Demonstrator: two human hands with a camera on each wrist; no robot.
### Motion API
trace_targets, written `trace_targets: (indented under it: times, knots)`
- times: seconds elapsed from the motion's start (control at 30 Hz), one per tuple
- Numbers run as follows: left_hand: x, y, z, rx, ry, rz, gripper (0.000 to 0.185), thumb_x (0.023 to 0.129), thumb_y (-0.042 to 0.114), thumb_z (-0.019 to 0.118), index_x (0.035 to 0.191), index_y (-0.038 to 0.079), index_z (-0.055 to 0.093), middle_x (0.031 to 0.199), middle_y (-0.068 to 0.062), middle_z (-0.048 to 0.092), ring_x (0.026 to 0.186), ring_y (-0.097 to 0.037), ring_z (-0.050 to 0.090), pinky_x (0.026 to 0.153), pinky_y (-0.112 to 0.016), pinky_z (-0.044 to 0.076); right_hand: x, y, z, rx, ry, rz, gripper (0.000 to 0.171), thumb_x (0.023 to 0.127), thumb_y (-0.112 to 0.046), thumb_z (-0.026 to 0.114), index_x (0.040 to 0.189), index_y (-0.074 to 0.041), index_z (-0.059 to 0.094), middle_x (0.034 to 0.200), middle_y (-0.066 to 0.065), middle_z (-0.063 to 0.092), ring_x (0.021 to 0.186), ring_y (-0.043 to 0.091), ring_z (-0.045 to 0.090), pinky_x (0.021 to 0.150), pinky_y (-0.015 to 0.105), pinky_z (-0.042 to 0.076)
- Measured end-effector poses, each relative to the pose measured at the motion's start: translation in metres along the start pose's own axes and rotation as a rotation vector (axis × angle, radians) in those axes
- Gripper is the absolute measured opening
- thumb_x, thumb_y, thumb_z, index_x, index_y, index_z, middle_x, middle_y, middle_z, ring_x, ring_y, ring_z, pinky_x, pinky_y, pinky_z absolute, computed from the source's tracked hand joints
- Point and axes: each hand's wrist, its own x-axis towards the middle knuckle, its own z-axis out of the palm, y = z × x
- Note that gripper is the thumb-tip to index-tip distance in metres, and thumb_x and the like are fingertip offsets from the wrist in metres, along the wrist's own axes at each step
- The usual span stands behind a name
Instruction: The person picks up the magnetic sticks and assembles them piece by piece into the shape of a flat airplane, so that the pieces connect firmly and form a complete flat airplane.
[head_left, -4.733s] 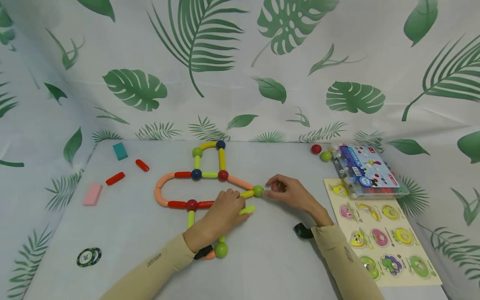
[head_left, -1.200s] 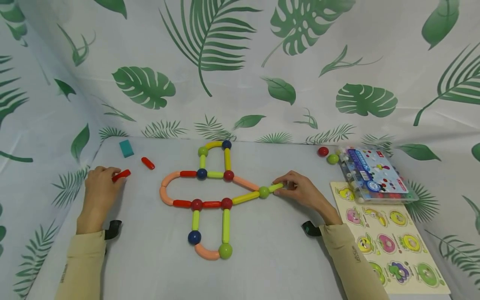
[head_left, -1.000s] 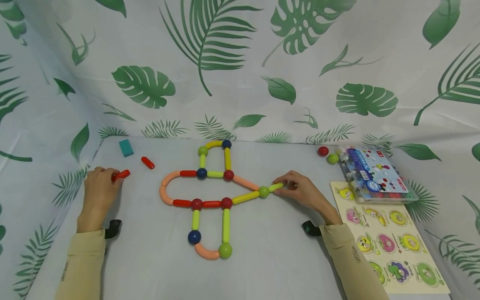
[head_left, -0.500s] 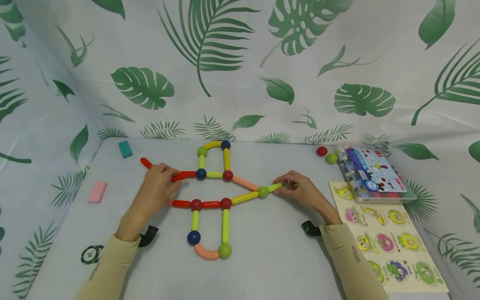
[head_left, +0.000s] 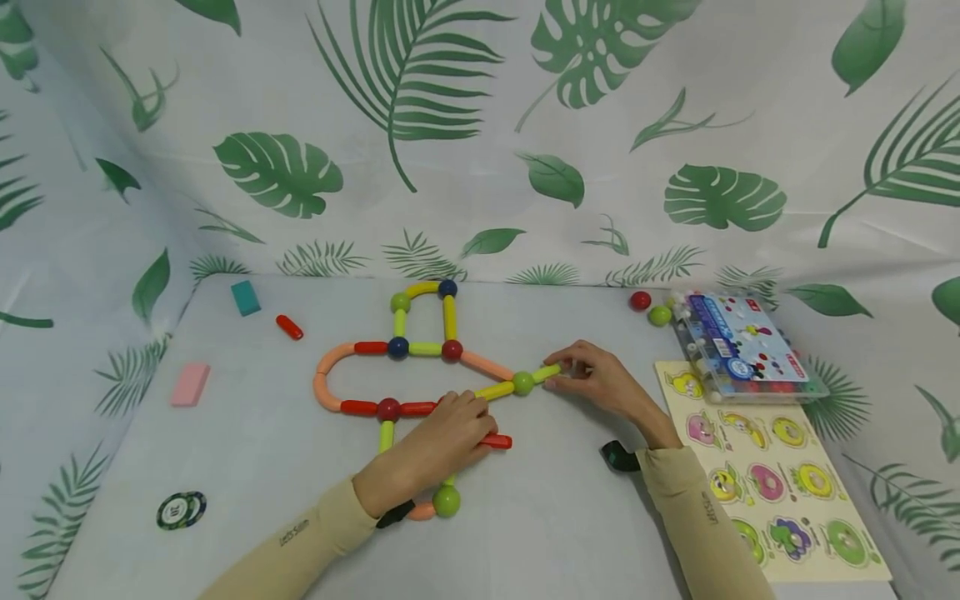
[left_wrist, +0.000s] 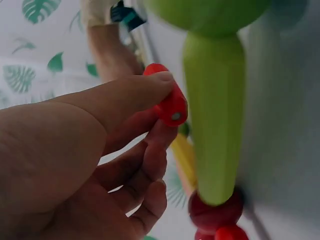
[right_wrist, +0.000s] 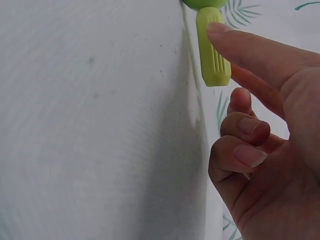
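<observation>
A figure of coloured rods and balls lies flat on the table, with a rounded left end of orange curved rods [head_left: 322, 386] and a green ball [head_left: 522, 382] at its right tip. My left hand [head_left: 438, 442] reaches over the lower part and pinches a short red rod [head_left: 501, 441] between thumb and fingers; a small metal disc shows on its end in the left wrist view. The hand hides one red ball and part of the lower loop. My right hand [head_left: 600, 383] pinches a short light-green rod [head_left: 547, 372], which joins the green ball at the tip.
A loose red rod [head_left: 289, 327], a teal block [head_left: 245, 297], a pink block [head_left: 191, 384] and poker chips [head_left: 181, 510] lie on the left. At right, a clear box of parts [head_left: 746, 346] overlaps a fruit puzzle board [head_left: 787, 500]. Red [head_left: 640, 301] and green balls [head_left: 660, 316] sit beside it.
My left hand placed the light-green rod near the tip, then picked up a red rod from the far left and carried it right, over the figure. My right hand now holds the light-green rod.
</observation>
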Motion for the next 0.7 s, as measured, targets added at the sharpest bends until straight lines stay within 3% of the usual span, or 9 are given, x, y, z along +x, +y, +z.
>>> trace_targets:
  times: [0.2, 0.37, 0.5, 0.6, 0.7]
  knots:
    - [0.002, 0.004, 0.012, 0.095, -0.016, 0.004, 0.021, 0.092, 0.031, 0.076, 0.105, 0.015, 0.075, 0.100, 0.002, 0.063, 0.094, -0.014, 0.051, 0.081, -0.026, 0.040, -0.001, -0.005, -0.003, -0.020, 0.024, -0.002, 0.032, 0.088, -0.032, 0.081, 0.117, -0.022, 0.074, 0.098, -0.001, 0.061, 0.079, 0.015, 0.053, 0.067, 0.025, 0.044]
    - [-0.002, -0.004, 0.004, -0.028, 0.013, -0.032, 0.024, 0.093, 0.028, 0.075, 0.111, 0.013, 0.075, 0.107, 0.000, 0.064, 0.098, -0.015, 0.051, 0.092, -0.034, 0.046, -0.005, -0.016, -0.005, 0.001, 0.071, -0.012, 0.032, 0.088, -0.030, 0.080, 0.117, -0.017, 0.074, 0.096, 0.003, 0.059, 0.076, 0.015, 0.049, 0.065, 0.025, 0.041]
    - [-0.015, -0.029, -0.013, -0.161, 0.137, -0.096, 0.023, 0.093, 0.024, 0.076, 0.112, 0.011, 0.076, 0.105, 0.000, 0.064, 0.098, -0.016, 0.053, 0.090, -0.035, 0.046, -0.010, -0.031, 0.000, 0.051, 0.076, -0.064, 0.030, 0.088, -0.026, 0.081, 0.116, -0.017, 0.073, 0.095, 0.005, 0.059, 0.074, 0.015, 0.047, 0.063, 0.024, 0.039]
    - [-0.032, -0.055, -0.023, -0.146, 0.259, -0.155, 0.021, 0.090, 0.020, 0.078, 0.108, 0.009, 0.077, 0.099, -0.002, 0.064, 0.094, -0.017, 0.054, 0.084, -0.034, 0.046, -0.015, -0.041, 0.010, 0.078, 0.072, -0.127, 0.029, 0.086, -0.022, 0.083, 0.113, -0.017, 0.074, 0.093, 0.006, 0.060, 0.072, 0.017, 0.047, 0.061, 0.024, 0.038]
    - [-0.053, -0.081, -0.027, -0.115, 0.319, -0.237, 0.022, 0.088, 0.018, 0.080, 0.107, 0.007, 0.077, 0.101, -0.004, 0.066, 0.097, -0.020, 0.057, 0.088, -0.038, 0.048, -0.019, -0.049, 0.023, 0.097, 0.047, -0.189, 0.028, 0.084, -0.019, 0.084, 0.110, -0.016, 0.074, 0.089, 0.006, 0.061, 0.070, 0.019, 0.047, 0.061, 0.024, 0.037]
